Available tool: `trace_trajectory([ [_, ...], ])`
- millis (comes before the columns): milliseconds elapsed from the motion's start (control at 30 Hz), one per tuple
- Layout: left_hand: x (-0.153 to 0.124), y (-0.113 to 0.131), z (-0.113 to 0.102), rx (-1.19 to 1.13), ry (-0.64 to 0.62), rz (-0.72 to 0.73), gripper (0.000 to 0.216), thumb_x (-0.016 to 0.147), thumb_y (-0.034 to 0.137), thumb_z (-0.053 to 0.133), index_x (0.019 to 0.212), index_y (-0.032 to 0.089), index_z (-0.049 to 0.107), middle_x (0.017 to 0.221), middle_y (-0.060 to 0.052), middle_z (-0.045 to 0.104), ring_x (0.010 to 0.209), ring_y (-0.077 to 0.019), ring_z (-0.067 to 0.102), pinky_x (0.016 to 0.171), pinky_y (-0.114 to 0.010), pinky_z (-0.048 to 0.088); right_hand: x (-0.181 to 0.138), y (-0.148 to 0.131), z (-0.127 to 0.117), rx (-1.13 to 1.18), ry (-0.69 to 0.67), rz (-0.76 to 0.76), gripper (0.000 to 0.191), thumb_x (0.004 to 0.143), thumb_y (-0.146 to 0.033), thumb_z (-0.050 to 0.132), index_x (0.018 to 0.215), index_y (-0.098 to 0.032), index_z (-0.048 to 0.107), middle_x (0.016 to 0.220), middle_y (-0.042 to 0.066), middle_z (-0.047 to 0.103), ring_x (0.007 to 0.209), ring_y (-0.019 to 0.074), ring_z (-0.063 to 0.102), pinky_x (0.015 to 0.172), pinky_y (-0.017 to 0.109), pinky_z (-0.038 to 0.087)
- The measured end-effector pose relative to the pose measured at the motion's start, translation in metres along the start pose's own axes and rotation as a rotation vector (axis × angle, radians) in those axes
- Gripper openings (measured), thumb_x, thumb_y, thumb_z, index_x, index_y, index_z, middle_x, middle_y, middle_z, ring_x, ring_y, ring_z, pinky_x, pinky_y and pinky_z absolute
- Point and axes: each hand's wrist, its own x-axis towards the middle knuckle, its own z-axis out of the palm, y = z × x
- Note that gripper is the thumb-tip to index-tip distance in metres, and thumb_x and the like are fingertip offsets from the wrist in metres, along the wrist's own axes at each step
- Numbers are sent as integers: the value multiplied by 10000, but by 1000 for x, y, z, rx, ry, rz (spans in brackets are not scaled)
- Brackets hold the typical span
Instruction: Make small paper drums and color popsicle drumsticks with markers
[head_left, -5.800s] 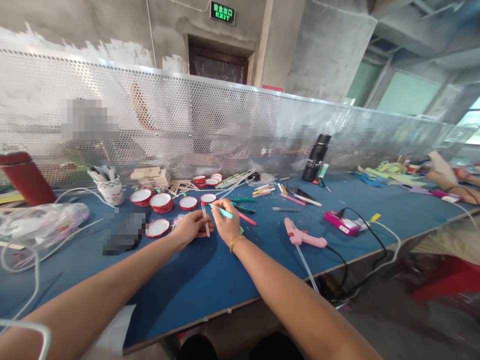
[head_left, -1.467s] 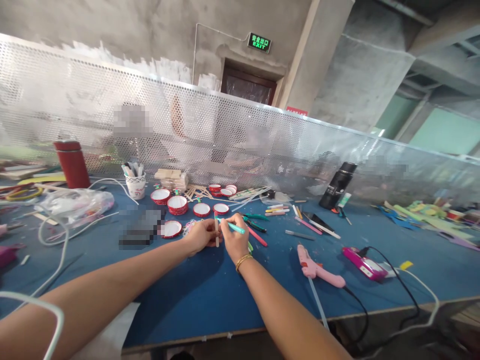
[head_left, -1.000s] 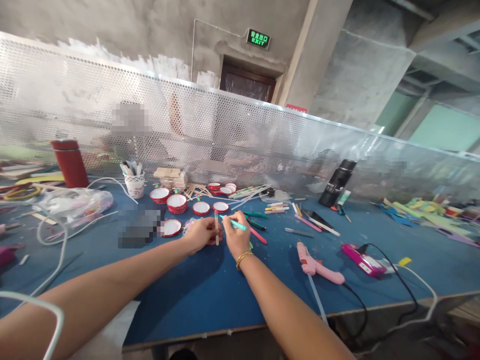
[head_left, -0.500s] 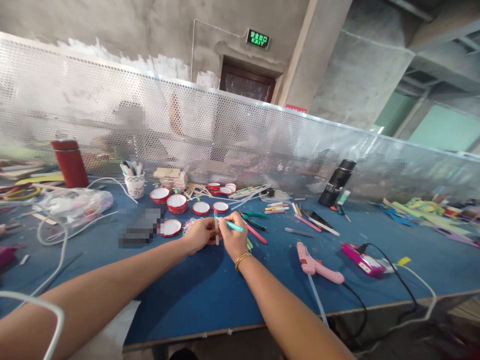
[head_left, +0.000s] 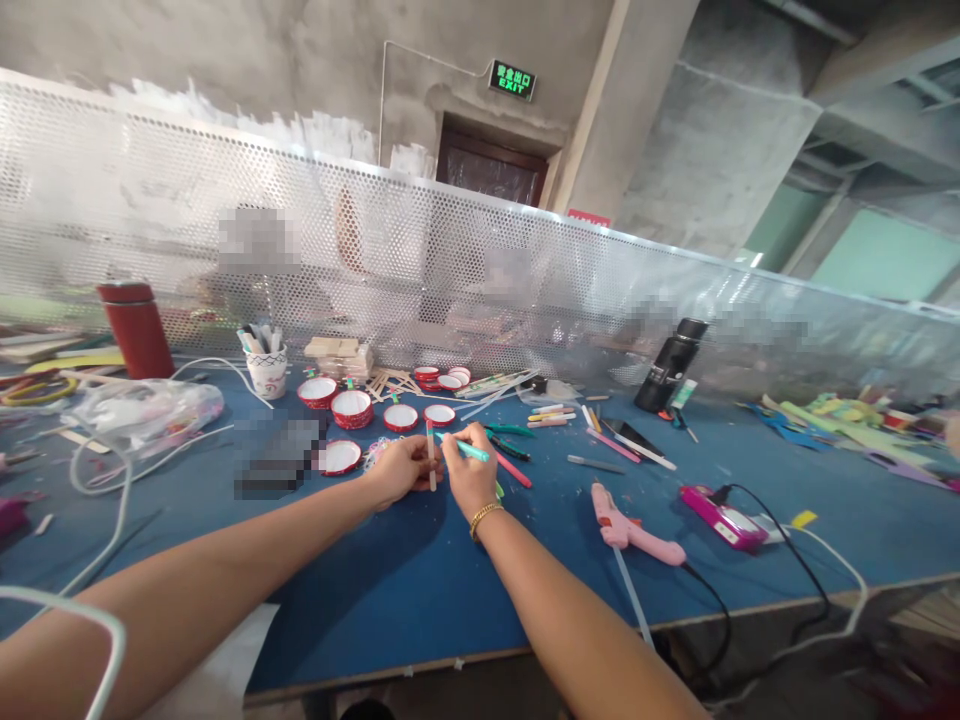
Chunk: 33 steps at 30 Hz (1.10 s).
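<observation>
My left hand [head_left: 405,470] is closed on a wooden craft stick [head_left: 432,470], held upright with a coloured upper end. In my right hand [head_left: 471,475] is a turquoise marker pen [head_left: 466,447], its tip pointing left close to the stick. Whether the tip touches the stick I cannot tell. Just behind my hands lie round red-rimmed white discs [head_left: 400,416], some stacked. To the right of my right hand are green-handled pliers [head_left: 510,440] and a pink marker [head_left: 513,470].
A pink glue gun [head_left: 634,530] and a magenta device [head_left: 724,520] with cables lie at right. A black bottle [head_left: 670,365] stands behind them. Left are a red flask [head_left: 136,330], a paper cup of pens [head_left: 267,370] and a phone [head_left: 281,455]. A perforated screen [head_left: 480,270] runs along the back.
The marker tip has drawn slightly away from the stick, with my right hand shifting a little. My left hand still grips the stick in about the same place.
</observation>
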Motion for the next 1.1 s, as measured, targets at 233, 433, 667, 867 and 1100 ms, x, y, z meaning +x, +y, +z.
trace_trajectory([
  [233, 0, -1, -2, -26, -25, 26, 336, 622, 234, 890, 777, 175, 597, 705, 16, 675, 617, -135, 667, 611, -263, 553, -2, -3, 1, 41, -12, -3, 236, 873, -390, 603, 722, -237, 506, 654, -24, 596, 638, 164, 560, 665, 285, 447],
  [433, -2, 1, 0, -5, -2, 22, 334, 621, 230, 892, 757, 175, 592, 684, 34, 657, 602, -125, 644, 630, -272, 559, -3, -6, 0, 49, -65, 5, 231, 876, -397, 602, 734, -239, 510, 662, -16, 601, 644, 168, 563, 645, 282, 448],
  [667, -3, 1, 1, -15, -13, 36, 351, 616, 248, 894, 765, 175, 585, 690, 29, 669, 569, -105, 631, 582, -235, 530, -3, -6, 1, 19, -63, -32, 233, 878, -391, 593, 731, -238, 496, 650, -28, 567, 631, 159, 545, 632, 272, 431],
  [867, -1, 1, 0, 0, -1, 18, 350, 617, 263, 898, 774, 173, 598, 715, 10, 691, 629, -139, 676, 597, -248, 539, 0, -2, 0, -14, -12, -29, 236, 874, -377, 592, 718, -239, 480, 640, -26, 568, 625, 163, 543, 640, 279, 424],
  [1100, -3, 3, 1, -15, 5, 6, 364, 592, 239, 909, 784, 172, 608, 709, 6, 709, 622, -142, 685, 585, -241, 538, 0, -1, -1, 17, -1, -19, 244, 873, -401, 600, 731, -234, 492, 660, -20, 583, 640, 165, 557, 660, 283, 436],
])
